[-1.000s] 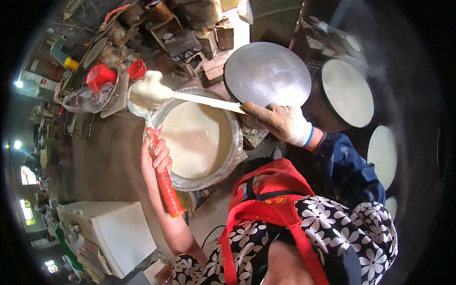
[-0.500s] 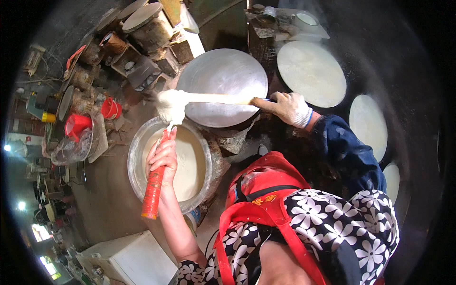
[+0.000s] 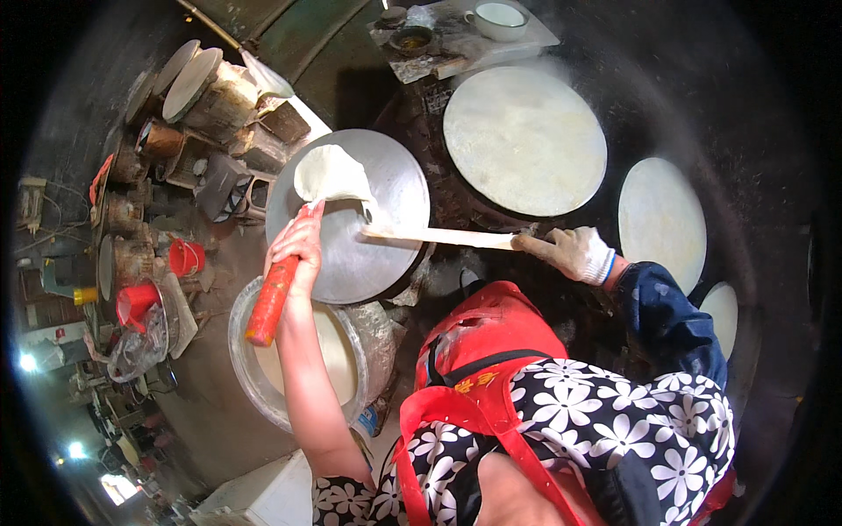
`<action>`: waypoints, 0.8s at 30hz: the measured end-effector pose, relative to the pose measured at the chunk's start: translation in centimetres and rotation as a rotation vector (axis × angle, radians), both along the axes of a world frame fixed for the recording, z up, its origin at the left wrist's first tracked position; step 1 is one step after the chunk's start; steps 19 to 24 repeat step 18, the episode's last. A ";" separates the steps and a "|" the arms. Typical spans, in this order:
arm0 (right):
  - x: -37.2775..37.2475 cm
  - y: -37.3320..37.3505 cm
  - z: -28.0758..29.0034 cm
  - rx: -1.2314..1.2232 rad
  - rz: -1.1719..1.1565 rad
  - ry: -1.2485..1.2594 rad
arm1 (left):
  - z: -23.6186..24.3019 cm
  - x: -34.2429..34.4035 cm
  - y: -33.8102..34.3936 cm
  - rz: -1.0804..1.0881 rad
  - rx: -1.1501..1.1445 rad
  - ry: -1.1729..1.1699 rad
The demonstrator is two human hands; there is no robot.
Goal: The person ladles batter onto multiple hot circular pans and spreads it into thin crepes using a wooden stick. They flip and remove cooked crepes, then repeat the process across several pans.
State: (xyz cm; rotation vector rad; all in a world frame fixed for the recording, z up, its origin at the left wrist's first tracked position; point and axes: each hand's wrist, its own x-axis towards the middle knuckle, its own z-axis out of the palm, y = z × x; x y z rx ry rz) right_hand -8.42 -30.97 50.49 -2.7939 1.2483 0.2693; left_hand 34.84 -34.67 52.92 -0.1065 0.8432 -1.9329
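My left hand (image 3: 298,245) is closed round the red-wrapped handle of a ladle (image 3: 266,314). White batter (image 3: 331,175) covers the ladle's head, above a round metal griddle (image 3: 395,180). My right hand (image 3: 574,254), in a pale glove, grips a wooden spreader (image 3: 465,238) whose far end reaches over the same griddle. Batter hangs between the ladle and that end. Below the griddle stands a large metal pot (image 3: 241,342) of creamy batter, partly hidden by my left forearm.
Pale thin rounds cover a griddle (image 3: 526,140) at the upper right and another (image 3: 664,223) beyond my right arm. A white enamel bowl (image 3: 498,21) sits on a board at the back. Red buckets (image 3: 136,302) stand at the left, and a white box (image 3: 254,495) is at the lower left.
The batter-laden ladle has moved from over the pot to over the griddle. The spreader's end, previously against the batter at the ladle, has swung down and right of it.
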 end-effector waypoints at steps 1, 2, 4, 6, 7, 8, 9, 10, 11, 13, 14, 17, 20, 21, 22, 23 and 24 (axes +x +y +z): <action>0.3 -0.3 -0.6 0.008 -0.015 -0.057 | 0.0 -0.2 -0.9 -0.001 0.002 -0.015; 0.9 -0.3 -1.5 0.027 -0.051 -0.135 | 0.0 -0.5 -1.7 -0.003 0.007 -0.033; 3.1 -0.5 -3.0 0.112 -0.163 -0.312 | -0.7 -0.9 -3.2 -0.042 -0.018 -0.069; 5.8 -0.5 -4.1 0.191 -0.274 -0.477 | -1.9 -0.3 -4.6 -0.088 -0.023 -0.300; 7.2 -0.5 -4.6 0.216 -0.316 -0.545 | -2.6 -0.1 -4.9 -0.101 -0.024 -0.414; 8.6 -0.5 -5.2 0.239 -0.362 -0.617 | -3.2 -0.3 -5.5 -0.128 -0.024 -0.532; 9.8 -0.5 -5.8 0.246 -0.380 -0.667 | -3.6 -0.4 -5.8 -0.156 -0.022 -0.653; 11.0 -0.5 -6.5 0.253 -0.397 -0.718 | -4.0 -0.5 -6.1 -0.182 -0.050 -0.802; 11.8 -0.4 -6.4 0.272 -0.397 -0.694 | -4.3 -0.3 -6.2 -0.197 -0.044 -0.920; 12.9 -0.5 -6.9 0.360 -0.505 -0.750 | -5.2 0.1 -6.3 -0.258 -0.023 -1.164; 13.1 -0.5 -6.7 0.370 -0.537 -0.757 | -5.3 -0.1 -6.0 -0.266 0.003 -1.269; 13.6 -0.5 -6.1 0.388 -0.613 -0.797 | -5.9 -0.8 -5.8 -0.273 -0.013 -1.624; 13.7 -0.4 -6.4 0.387 -0.624 -0.822 | -5.9 -0.9 -6.0 -0.277 -0.022 -1.619; 13.7 -0.4 -6.4 0.387 -0.624 -0.822 | -5.9 -0.9 -6.0 -0.277 -0.022 -1.619; 13.7 -0.4 -6.4 0.387 -0.624 -0.822 | -5.9 -0.9 -6.0 -0.277 -0.022 -1.619; 13.7 -0.4 -6.4 0.387 -0.624 -0.822 | -5.9 -0.9 -6.0 -0.277 -0.022 -1.619; 13.7 -0.4 -6.4 0.387 -0.624 -0.822 | -5.9 -0.9 -6.0 -0.277 -0.022 -1.619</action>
